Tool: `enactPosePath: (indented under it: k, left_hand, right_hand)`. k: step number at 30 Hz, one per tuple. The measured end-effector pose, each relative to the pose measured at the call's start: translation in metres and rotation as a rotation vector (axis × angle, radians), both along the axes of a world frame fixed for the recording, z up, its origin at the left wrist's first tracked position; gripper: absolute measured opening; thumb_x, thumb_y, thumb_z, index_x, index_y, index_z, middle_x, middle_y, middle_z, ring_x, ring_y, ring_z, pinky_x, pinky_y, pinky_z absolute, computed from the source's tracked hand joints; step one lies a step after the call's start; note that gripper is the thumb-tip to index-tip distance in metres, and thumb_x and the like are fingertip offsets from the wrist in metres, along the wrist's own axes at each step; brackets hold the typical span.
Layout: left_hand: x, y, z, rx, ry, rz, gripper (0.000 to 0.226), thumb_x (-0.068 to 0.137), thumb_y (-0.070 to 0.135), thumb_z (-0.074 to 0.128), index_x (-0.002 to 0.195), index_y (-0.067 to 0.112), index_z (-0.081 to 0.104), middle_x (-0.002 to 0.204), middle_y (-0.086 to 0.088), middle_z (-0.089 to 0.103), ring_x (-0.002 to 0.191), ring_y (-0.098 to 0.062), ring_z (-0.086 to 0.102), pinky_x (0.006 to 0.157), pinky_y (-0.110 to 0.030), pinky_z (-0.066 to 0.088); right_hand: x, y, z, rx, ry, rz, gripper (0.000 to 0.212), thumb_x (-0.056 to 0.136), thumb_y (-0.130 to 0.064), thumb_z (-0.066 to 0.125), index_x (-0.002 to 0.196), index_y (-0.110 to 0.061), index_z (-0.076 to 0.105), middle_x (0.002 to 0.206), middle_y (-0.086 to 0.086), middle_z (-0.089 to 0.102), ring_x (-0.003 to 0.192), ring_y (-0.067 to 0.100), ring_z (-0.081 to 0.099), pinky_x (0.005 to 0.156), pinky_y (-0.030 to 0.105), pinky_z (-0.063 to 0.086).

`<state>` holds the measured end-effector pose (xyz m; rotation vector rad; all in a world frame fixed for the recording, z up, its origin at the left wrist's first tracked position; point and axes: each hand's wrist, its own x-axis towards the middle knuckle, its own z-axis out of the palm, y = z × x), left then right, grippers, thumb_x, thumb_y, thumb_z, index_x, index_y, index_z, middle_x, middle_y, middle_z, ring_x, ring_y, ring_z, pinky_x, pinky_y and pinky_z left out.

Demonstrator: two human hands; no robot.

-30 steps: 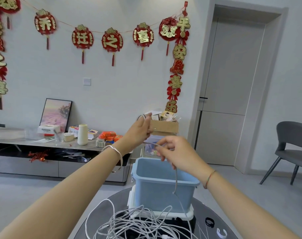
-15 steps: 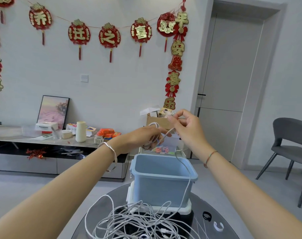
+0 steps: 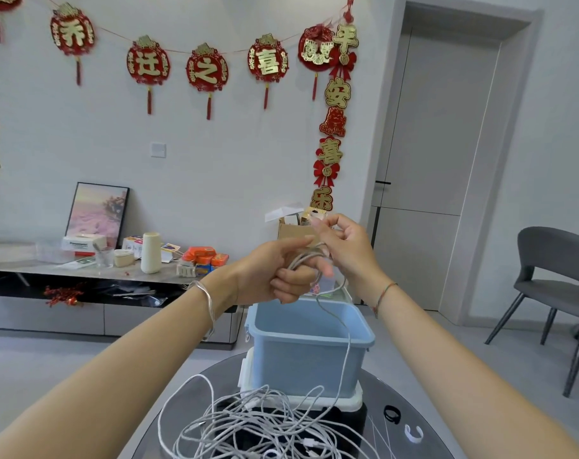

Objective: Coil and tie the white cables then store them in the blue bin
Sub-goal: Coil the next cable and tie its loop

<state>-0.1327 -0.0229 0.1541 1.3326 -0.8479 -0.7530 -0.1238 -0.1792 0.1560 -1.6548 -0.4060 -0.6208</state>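
My left hand (image 3: 275,273) is raised above the blue bin (image 3: 301,362) and holds a few loops of a white cable (image 3: 346,352) wound around its fingers. My right hand (image 3: 344,246) pinches the same cable just beside the left hand's fingertips. The cable's free length hangs down past the bin's right front to a tangled pile of white cables (image 3: 258,425) on the round dark table (image 3: 195,392). The inside of the bin looks empty from here.
The bin stands on a white lid or base (image 3: 354,402). A black ring tie (image 3: 391,415) and a white clip (image 3: 414,433) lie on the table's right side. A grey chair (image 3: 553,279) stands at the right, a low cluttered cabinet (image 3: 83,273) along the far wall.
My right hand rose from in front of the bin to beside the left hand, bringing the cable around it. My left hand lowered slightly, with more loops on its fingers.
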Motion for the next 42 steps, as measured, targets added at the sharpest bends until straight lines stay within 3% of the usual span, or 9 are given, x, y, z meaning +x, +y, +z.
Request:
enactPosePath:
  k: [5,11,18,22,24,26,34,38,42]
  left_hand:
    - [0.001,0.003,0.016,-0.423,0.155,0.147,0.036,0.091,0.027,0.037,0.067,0.012,0.058,0.034,0.009,0.026,0.039,-0.009,0.006,0.035,-0.016,0.013]
    - [0.014,0.001,0.024,-0.753,0.279,0.325,0.038,0.102,0.024,0.026,0.076,0.013,0.051,0.036,0.007,0.024,0.028,-0.006,0.021,0.034,-0.015,0.015]
    - [0.036,0.007,0.044,-0.823,0.124,0.632,0.042,0.105,0.03,0.02,0.104,0.012,0.059,0.041,0.009,0.029,0.034,-0.005,0.025,0.036,-0.015,0.025]
    - [0.048,0.014,0.044,-0.669,-0.03,0.824,0.038,0.105,0.03,0.021,0.116,0.015,0.054,0.057,0.014,0.063,0.047,-0.003,0.056,0.045,-0.015,0.04]
    - [0.053,0.015,0.037,-0.512,-0.155,0.889,0.039,0.105,0.031,0.02,0.121,0.013,0.051,0.076,0.009,0.072,0.066,-0.008,0.069,0.057,-0.018,0.048]
    - [0.056,0.014,0.026,-0.328,-0.313,0.919,0.043,0.105,0.031,0.019,0.126,0.008,0.048,0.084,0.002,0.073,0.074,-0.014,0.07,0.061,-0.02,0.048]
    - [0.023,0.011,-0.008,0.279,-0.661,0.596,0.05,0.104,0.037,0.021,0.102,0.008,0.061,0.054,-0.002,0.06,0.036,-0.009,0.044,0.044,-0.016,0.04]
    - [0.009,0.012,-0.007,0.234,-0.465,0.389,0.058,0.105,0.036,0.018,0.091,0.003,0.063,0.042,0.005,0.027,0.039,-0.009,0.019,0.039,-0.017,0.024]
    - [-0.002,0.009,-0.002,0.187,-0.202,0.093,0.049,0.1,0.031,0.02,0.074,0.007,0.054,0.039,0.008,0.022,0.036,-0.006,0.014,0.037,-0.015,0.02]
  right_hand:
    - [-0.002,0.004,-0.019,0.065,0.202,0.095,0.037,0.101,-0.031,0.04,0.07,-0.013,0.049,0.048,-0.003,0.042,0.039,0.008,0.029,0.038,0.016,0.026]
    - [-0.008,0.021,-0.036,0.027,0.275,0.235,0.032,0.102,-0.028,0.037,0.086,-0.006,0.054,0.052,0.003,0.056,0.038,0.014,0.045,0.044,0.024,0.044]
    - [-0.024,0.023,-0.061,-0.681,0.341,0.13,0.018,0.101,-0.021,0.035,0.104,-0.014,0.052,0.058,-0.006,0.056,0.043,0.008,0.044,0.045,0.017,0.039]
    - [-0.04,0.018,-0.056,-1.107,0.11,-0.031,0.029,0.103,-0.024,0.032,0.118,-0.021,0.057,0.075,-0.018,0.051,0.062,-0.005,0.043,0.061,0.016,0.033]
    - [-0.046,0.02,-0.046,-1.059,-0.01,-0.088,0.029,0.102,-0.029,0.036,0.114,-0.023,0.061,0.085,-0.015,0.058,0.066,-0.004,0.047,0.064,0.021,0.035]
    - [-0.048,0.019,-0.036,-0.984,-0.085,-0.142,0.029,0.1,-0.035,0.041,0.103,-0.021,0.066,0.074,-0.011,0.058,0.058,-0.001,0.044,0.059,0.022,0.034]
    - [-0.05,-0.001,-0.002,-0.528,-0.222,-0.192,0.016,0.077,-0.036,0.073,0.075,-0.021,0.069,0.063,-0.01,0.062,0.058,0.005,0.053,0.055,0.02,0.042]
    - [-0.047,-0.012,0.007,-0.272,-0.134,-0.091,0.013,0.077,-0.016,0.076,0.076,-0.01,0.064,0.05,-0.018,0.056,0.049,-0.003,0.051,0.055,0.007,0.04]
    - [-0.038,-0.017,0.006,0.046,0.053,0.016,0.013,0.084,-0.017,0.068,0.078,-0.013,0.057,0.041,-0.013,0.043,0.036,0.004,0.031,0.039,0.013,0.028]
